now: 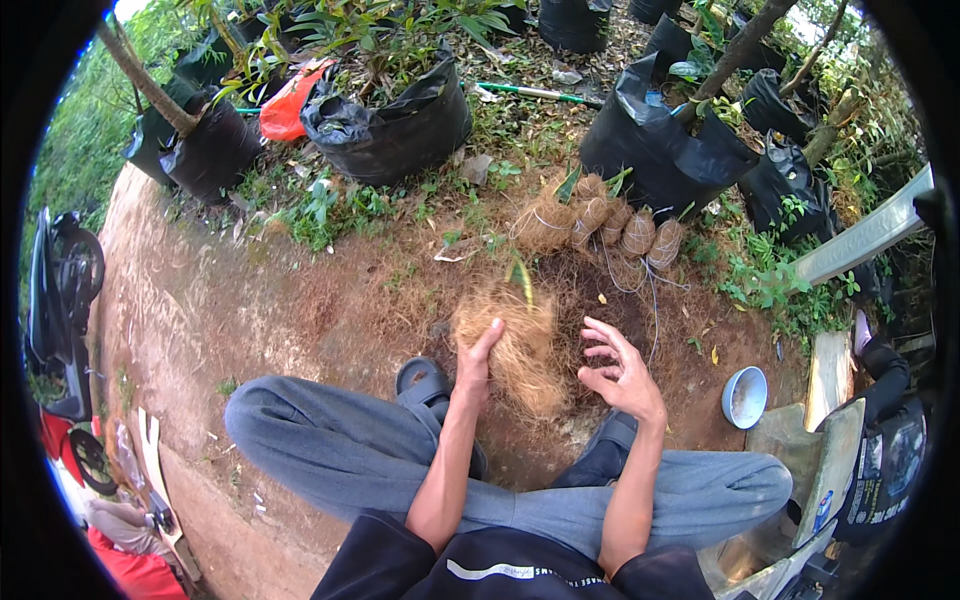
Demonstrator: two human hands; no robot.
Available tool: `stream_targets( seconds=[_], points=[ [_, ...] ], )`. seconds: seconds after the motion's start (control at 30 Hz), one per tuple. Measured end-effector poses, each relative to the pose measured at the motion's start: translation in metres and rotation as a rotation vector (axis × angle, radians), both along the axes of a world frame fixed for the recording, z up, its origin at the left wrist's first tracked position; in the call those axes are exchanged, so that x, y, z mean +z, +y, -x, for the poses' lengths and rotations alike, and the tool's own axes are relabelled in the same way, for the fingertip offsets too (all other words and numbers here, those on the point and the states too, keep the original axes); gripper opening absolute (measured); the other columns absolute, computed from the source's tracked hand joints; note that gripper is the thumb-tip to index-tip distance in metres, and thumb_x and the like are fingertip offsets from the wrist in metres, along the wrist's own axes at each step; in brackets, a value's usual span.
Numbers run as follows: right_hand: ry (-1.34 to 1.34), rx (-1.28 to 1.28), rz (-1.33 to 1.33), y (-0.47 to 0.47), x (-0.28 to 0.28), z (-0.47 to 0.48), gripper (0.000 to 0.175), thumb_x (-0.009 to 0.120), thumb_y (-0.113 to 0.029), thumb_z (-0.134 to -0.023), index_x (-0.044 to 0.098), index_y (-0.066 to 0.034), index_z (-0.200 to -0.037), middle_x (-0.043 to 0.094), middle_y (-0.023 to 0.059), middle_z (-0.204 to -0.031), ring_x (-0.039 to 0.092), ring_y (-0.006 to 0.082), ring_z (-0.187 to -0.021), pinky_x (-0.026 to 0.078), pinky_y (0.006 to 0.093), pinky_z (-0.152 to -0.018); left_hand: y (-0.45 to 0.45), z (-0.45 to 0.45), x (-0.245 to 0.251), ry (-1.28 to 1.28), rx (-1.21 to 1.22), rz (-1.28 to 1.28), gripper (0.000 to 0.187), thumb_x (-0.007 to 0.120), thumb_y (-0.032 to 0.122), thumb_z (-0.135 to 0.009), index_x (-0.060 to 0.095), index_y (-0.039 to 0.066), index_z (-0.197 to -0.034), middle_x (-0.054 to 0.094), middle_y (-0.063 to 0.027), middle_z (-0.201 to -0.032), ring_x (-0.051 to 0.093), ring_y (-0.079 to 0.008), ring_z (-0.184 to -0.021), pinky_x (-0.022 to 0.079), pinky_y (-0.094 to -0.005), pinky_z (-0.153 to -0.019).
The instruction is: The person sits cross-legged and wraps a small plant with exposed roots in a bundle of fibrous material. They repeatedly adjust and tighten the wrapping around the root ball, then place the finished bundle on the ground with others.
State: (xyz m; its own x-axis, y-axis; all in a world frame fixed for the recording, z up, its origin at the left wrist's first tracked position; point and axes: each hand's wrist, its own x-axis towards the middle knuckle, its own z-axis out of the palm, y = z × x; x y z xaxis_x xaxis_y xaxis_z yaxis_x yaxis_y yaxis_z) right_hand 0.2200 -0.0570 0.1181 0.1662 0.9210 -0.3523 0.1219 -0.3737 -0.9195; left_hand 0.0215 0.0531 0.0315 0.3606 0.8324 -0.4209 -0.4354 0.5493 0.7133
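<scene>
My left hand [481, 360] grips a loose bundle of brown coconut fibre [517, 345] from its left side. A green leaf with yellow edges [526, 285] sticks out at the top of the bundle. To the right of the bundle my right hand [616, 369] hovers with its fingers apart and nothing in it. Beyond the hands, several fibre balls [638, 233] wound with white string lie in a row against a black plant bag, some with leaves showing. A loose string [658, 315] trails from them towards my right hand. The underside of the bundle is hidden.
Black plant bags [390, 135] [660, 142] stand along the far side. A light blue bowl [745, 397] rests on the soil at right, near a wooden board [829, 375]. A person in dark clothing [885, 450] is at the right edge; another in red [135, 566] is at lower left.
</scene>
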Motion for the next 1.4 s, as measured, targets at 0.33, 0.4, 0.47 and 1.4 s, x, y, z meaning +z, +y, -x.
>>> stream_targets(
  seconds=[0.33, 0.4, 0.47, 1.4],
  points=[
    [-0.37, 0.021, -0.409, 0.018, -0.026, 0.058, 0.046, 0.081, -0.013, -0.069, 0.06, -0.002, -0.109, 0.061, 0.0142, -0.109, 0.06, 0.0277, -0.103, 0.05, 0.0352, -0.086, 0.011, 0.004, -0.028, -0.109, 0.07, -0.002, 0.05, 0.06, 0.04, -0.092, 0.051, 0.003, -0.124, 0.06, -0.0099, -0.115, 0.06, -0.0202, -0.102, 0.051, -0.0363, -0.087],
    [-0.344, -0.121, -0.484, 0.017, -0.028, 0.056, 0.02, 0.073, 0.001, -0.074, 0.065, 0.0013, -0.093, 0.065, 0.0121, -0.094, 0.064, 0.0267, -0.088, 0.05, 0.0341, -0.081, 0.008, 0.003, -0.035, -0.082, 0.052, 0.005, 0.054, 0.06, 0.041, -0.091, 0.048, 0.002, -0.126, 0.059, -0.0096, -0.116, 0.059, -0.0201, -0.105, 0.05, -0.0366, -0.088],
    [-0.349, -0.131, -0.517, 0.017, -0.027, 0.053, 0.02, 0.072, 0.001, -0.074, 0.065, 0.0013, -0.092, 0.065, 0.0121, -0.094, 0.064, 0.0257, -0.088, 0.05, 0.0334, -0.081, 0.005, 0.002, -0.041, -0.081, 0.016, -0.046, 0.056, 0.06, 0.043, -0.091, 0.047, 0.002, -0.128, 0.059, -0.0101, -0.117, 0.058, -0.0204, -0.106, 0.05, -0.0367, -0.089],
    [-0.425, -0.691, -0.42, 0.012, -0.048, 0.059, 0.042, 0.075, -0.024, -0.081, 0.046, -0.0025, -0.102, 0.044, 0.0055, -0.09, 0.048, 0.016, -0.08, 0.042, 0.0329, -0.073, 0.004, -0.01, -0.01, -0.014, 0.12, 0.08, 0.071, 0.042, 0.065, -0.091, 0.045, 0.006, -0.132, 0.058, -0.0109, -0.122, 0.058, -0.0253, -0.109, 0.049, -0.0408, -0.092]
  ],
)
